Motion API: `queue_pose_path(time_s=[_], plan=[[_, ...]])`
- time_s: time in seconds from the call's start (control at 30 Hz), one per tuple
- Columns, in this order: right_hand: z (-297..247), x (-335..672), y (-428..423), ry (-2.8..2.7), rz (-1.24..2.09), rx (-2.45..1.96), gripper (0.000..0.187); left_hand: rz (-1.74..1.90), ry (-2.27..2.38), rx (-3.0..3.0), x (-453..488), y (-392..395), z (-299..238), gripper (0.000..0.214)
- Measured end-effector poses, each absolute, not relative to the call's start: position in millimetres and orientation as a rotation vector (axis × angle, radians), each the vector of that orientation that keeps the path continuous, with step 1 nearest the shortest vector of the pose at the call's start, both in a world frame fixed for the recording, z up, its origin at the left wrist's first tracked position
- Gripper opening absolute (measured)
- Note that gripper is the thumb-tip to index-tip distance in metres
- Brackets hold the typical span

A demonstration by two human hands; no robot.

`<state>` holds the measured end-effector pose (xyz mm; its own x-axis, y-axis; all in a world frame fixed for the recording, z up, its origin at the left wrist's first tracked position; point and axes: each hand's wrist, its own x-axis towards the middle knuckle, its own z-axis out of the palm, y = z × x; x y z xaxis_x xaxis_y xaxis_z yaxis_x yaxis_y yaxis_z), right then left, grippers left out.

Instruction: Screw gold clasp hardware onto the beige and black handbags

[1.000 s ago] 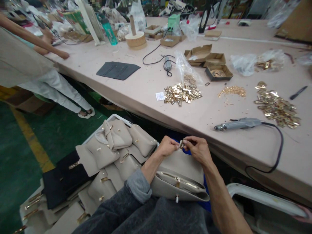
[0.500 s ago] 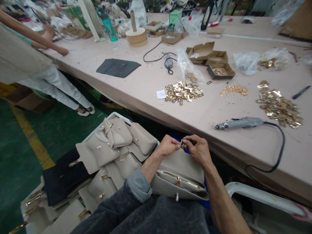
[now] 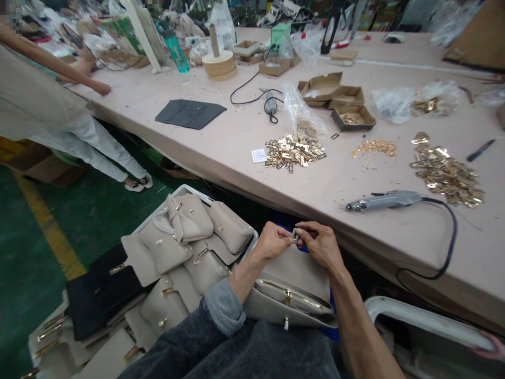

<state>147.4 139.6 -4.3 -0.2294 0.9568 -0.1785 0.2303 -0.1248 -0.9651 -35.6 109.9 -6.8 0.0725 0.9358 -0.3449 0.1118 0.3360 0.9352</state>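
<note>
A beige handbag (image 3: 290,267) lies in my lap with its flap lifted away from me and its gold zipper and clasp showing. At the flap's far edge sits a small rectangular metal frame (image 3: 295,236). My left hand (image 3: 273,240) pinches the frame from the left, fingers closed. From the right, my right hand (image 3: 322,246) grips it between thumb and fingers. The fingertips partly cover the frame and the flap edge beneath it. A grey electric screwdriver (image 3: 384,200) rests on the table just beyond my right hand.
Gold metal frames (image 3: 294,151), small gold pieces (image 3: 374,148) and gold plates (image 3: 447,171) lie piled on the table (image 3: 244,139). Left of me, a white bin (image 3: 199,190) is heaped with beige and black bags. A person (image 3: 43,100) stands at the table's far left.
The view has shifted slightly. The frame between my fingers appears turned a little, showing more of its opening. Both hands keep hold of it.
</note>
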Motion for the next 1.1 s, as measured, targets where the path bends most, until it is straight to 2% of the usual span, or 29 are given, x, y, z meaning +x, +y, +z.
queue_pose_path(time_s=[0.1, 0.2, 0.4, 0.63, 0.77, 0.93, 1.1], plan=[[-0.2, 160.2, 142.2, -1.538, 1.661, -1.196, 0.051, 0.832, 1.341, 1.134, -35.6, 106.7, -2.8, 0.027], [8.8, 170.7, 146.2, -1.627, 1.776, -1.053, 0.044, 0.826, 1.281, 1.171, -38.1, 105.9, 4.3, 0.03], [17.3, 175.6, 152.6, -1.565, 1.845, -0.936, 0.038, 0.8, 1.321, 1.317, -35.3, 102.4, 28.6, 0.025], [8.4, 179.6, 153.3, -1.494, 1.872, -0.857, 0.036, 0.875, 1.63, 1.9, -7.1, 77.8, 42.8, 0.017], [9.5, 178.5, 149.5, -1.505, 1.823, -0.89, 0.036, 0.77, 1.762, 2.078, 6.1, 74.2, 34.7, 0.014], [8.0, 174.4, 143.9, -1.629, 1.586, -0.971, 0.033, 0.582, 1.908, 2.234, 16.3, 72.6, 29.5, 0.009], [4.1, 174.5, 142.8, -1.755, 1.46, -0.949, 0.032, 0.53, 1.924, 2.274, 20.1, 70.1, 30.2, 0.013]])
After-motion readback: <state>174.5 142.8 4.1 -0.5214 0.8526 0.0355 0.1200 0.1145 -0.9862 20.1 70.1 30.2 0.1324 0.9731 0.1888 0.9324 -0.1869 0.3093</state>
